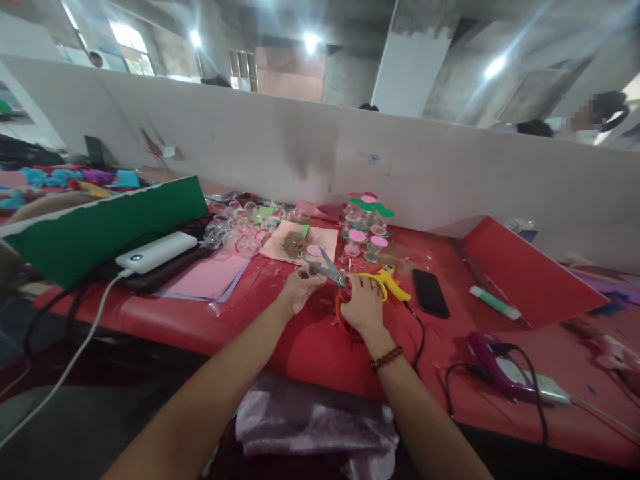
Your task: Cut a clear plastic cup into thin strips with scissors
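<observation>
My right hand (363, 303) grips a pair of scissors (329, 270) with orange and yellow handles, its blades parted and pointing up and to the left. Close by on the left, my left hand (299, 290) has its fingers closed at the blades around a small clear plastic piece, mostly hidden by the fingers. Just beyond both hands lies a pale pink sheet (323, 237) with a brownish pile on it. Clear plastic cups (245, 233) are heaped to the left. Several more cups with pink and green paper discs (357, 236) stand stacked at the back.
A yellow glue gun (395, 285), a black phone (431, 293) and a glue stick (495, 303) lie to the right. A purple power strip (493, 367) with cables sits front right. Green board (110, 227) and red board (530, 273) stand at the sides; a white power bank (156, 253) is left.
</observation>
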`<state>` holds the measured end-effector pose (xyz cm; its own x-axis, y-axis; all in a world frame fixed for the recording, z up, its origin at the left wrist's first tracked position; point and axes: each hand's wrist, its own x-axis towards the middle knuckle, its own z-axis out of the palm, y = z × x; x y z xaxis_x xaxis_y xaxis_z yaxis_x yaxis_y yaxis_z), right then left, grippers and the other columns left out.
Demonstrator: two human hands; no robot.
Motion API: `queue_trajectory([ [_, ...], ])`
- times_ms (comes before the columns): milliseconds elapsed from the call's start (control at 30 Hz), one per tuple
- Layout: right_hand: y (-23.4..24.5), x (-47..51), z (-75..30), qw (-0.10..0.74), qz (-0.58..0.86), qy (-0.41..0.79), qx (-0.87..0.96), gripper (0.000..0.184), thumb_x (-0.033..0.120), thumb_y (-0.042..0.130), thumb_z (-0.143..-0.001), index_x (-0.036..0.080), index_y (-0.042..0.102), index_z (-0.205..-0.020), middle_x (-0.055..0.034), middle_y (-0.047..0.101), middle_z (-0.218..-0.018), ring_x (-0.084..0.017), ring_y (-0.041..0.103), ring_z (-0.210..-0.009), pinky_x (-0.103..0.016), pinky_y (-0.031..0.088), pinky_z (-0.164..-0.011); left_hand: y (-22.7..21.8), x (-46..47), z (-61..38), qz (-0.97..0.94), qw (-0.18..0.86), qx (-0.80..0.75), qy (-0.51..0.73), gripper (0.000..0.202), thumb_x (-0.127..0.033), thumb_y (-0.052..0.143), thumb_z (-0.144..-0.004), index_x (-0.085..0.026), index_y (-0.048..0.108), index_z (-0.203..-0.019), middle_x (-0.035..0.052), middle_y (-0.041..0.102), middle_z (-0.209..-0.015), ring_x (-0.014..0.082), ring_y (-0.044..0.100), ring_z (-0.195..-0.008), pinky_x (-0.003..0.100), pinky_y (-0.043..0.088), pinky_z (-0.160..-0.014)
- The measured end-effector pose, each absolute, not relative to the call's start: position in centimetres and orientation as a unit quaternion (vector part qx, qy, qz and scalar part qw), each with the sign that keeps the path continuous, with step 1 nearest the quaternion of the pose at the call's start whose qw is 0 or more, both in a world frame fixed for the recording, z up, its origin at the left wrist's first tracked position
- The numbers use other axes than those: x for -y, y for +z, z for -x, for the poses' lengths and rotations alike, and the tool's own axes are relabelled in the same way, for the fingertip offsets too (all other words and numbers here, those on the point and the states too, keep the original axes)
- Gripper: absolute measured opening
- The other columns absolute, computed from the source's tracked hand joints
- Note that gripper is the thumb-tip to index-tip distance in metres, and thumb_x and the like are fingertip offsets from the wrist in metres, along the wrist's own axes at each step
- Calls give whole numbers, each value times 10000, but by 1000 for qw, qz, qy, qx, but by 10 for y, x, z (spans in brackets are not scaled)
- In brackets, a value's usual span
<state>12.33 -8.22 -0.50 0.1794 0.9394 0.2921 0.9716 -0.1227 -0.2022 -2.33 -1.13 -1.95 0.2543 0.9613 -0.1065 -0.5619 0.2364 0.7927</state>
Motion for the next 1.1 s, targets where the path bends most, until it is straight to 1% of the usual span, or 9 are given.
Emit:
queue_trajectory([
  [133,-5,81,-121,171,751,-43,636,431,351,559,-811,253,512,-1228,-107,563,-1163,-283,506,-1090,-394,372,-906,-16,13,23,-323,717,-310,534,372,-63,827,-446,-135,670,-776,-4,692,-724,105,636,-674,241,500,-722],
  [300,-5,77,-119,171,759,-40,627,403,337,542,-817,253,517,-1210,-106,561,-1153,-281,516,-1071,-394,374,-898,-19,17,20,-347,715,-316,518,349,-101,846,-429,-132,673,-730,-5,678,-681,106,619,-640,253,492,-711],
  [367,-4,74,-119,182,769,-39,611,408,333,534,-821,243,508,-1219,-110,561,-1143,-276,526,-1053,-383,383,-881,-22,20,16,-387,722,-305,485,361,-119,847,-443,-126,695,-771,13,689,-706,116,618,-646,260,484,-708],
  [400,-4,73,-119,189,776,-38,601,413,338,530,-825,236,502,-1224,-113,561,-1138,-275,529,-1046,-380,386,-875,-23,22,13,-405,723,-293,476,392,-125,844,-459,-128,707,-827,23,700,-745,118,622,-665,259,480,-715],
  [500,-3,71,-123,206,782,-45,587,435,375,524,-834,225,490,-1241,-123,558,-1141,-282,526,-1051,-383,388,-871,-25,25,8,-415,724,-280,475,460,-124,842,-478,-140,709,-918,34,715,-828,123,634,-719,259,478,-759],
  [600,-5,74,-128,223,775,-60,588,458,375,538,-824,217,486,-1250,-127,563,-1146,-288,528,-1045,-382,392,-863,-23,21,11,-394,729,-285,482,443,-119,837,-503,-143,698,-923,32,711,-850,118,642,-756,249,479,-787],
  [733,-9,79,-133,227,768,-58,597,422,367,544,-831,216,511,-1224,-117,581,-1127,-276,538,-1022,-370,394,-863,-17,12,21,-348,715,-276,540,458,-83,813,-540,-163,666,-967,10,696,-854,89,641,-773,209,474,-786],
  [933,-10,83,-131,211,747,-42,629,446,359,566,-815,238,518,-1241,-105,574,-1155,-276,496,-1094,-375,372,-908,-14,7,28,-352,710,-250,557,459,-61,798,-542,-171,657,-964,-15,690,-810,81,639,-737,188,484,-741],
  [1100,-7,84,-129,209,737,-45,641,448,340,556,-810,236,519,-1244,-98,571,-1152,-265,499,-1087,-370,368,-922,-15,8,28,-349,709,-260,556,508,-34,801,-502,-168,636,-964,-19,691,-802,96,650,-745,194,490,-732],
])
